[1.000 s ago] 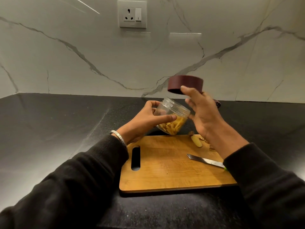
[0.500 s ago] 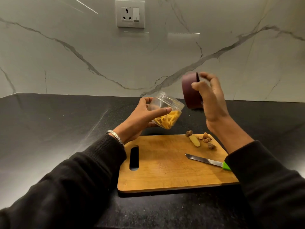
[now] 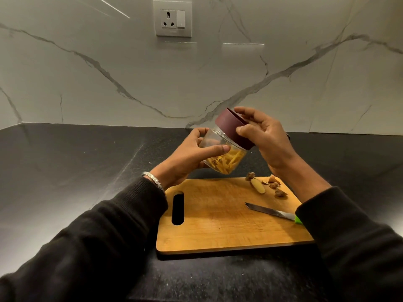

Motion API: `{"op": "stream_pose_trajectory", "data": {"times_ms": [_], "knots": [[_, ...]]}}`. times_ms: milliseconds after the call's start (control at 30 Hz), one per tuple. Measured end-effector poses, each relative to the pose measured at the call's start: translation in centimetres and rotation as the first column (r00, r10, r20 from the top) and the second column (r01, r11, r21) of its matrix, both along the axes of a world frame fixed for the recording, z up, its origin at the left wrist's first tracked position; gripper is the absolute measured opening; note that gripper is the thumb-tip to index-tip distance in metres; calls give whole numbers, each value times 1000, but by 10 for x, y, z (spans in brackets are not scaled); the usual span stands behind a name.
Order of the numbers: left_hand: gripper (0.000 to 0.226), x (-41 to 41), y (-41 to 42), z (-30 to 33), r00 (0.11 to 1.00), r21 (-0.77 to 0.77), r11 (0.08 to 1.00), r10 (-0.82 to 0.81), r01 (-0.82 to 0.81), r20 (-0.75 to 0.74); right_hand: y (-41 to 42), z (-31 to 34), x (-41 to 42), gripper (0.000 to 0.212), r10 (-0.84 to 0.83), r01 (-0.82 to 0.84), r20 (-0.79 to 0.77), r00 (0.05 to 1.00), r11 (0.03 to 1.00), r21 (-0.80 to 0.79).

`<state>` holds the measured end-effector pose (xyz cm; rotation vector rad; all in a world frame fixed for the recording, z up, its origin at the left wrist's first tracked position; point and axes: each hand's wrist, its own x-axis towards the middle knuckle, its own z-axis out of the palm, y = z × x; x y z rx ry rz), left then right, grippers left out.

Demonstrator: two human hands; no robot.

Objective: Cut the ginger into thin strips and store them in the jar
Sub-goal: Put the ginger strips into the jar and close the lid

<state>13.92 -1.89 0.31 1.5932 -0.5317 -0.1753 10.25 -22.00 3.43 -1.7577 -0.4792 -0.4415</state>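
Above cutting board point(image 3: 218, 225): left hand point(image 3: 185, 158) grips jar point(image 3: 222, 153), right hand point(image 3: 266, 136) grips lid point(image 3: 231, 129); knife point(image 3: 270, 212), scraps point(image 3: 268, 186) below.

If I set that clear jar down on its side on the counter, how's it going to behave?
The jar looks round-walled, so on its side it would probably roll. It seems light: the left hand holds it tilted with ease, and ginger strips fill only part. With the maroon lid on its mouth, strips likely stay in.

Black speckled countertop point(image 3: 65, 171) runs under a white marble-veined backsplash point(image 3: 87, 79) carrying a white socket plate with switch point(image 3: 172, 18), and a silver bangle point(image 3: 153, 178) sits above a black sleeve cuff point(image 3: 139, 199).
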Motion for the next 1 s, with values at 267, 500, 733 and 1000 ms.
{"op": "stream_pose_trajectory", "data": {"times_ms": [267,500,733,1000], "knots": [[84,-1,0,0,994,40,997,57,-61,94,-6,-1,3,83,-162,165,32,986,973,-159],[87,-1,-1,0,993,13,997,70,-72,96,7,-1,-3,69,-45,46,-207,977,999,-1],[70,2,1,2,997,-93,993,77,-74,24,10,-2,-4,68,18,11,-189,982,989,150],[74,-4,4,7,994,-169,984,-72,57,-81,4,0,-1,58,154,-126,-150,977,975,184]]}}
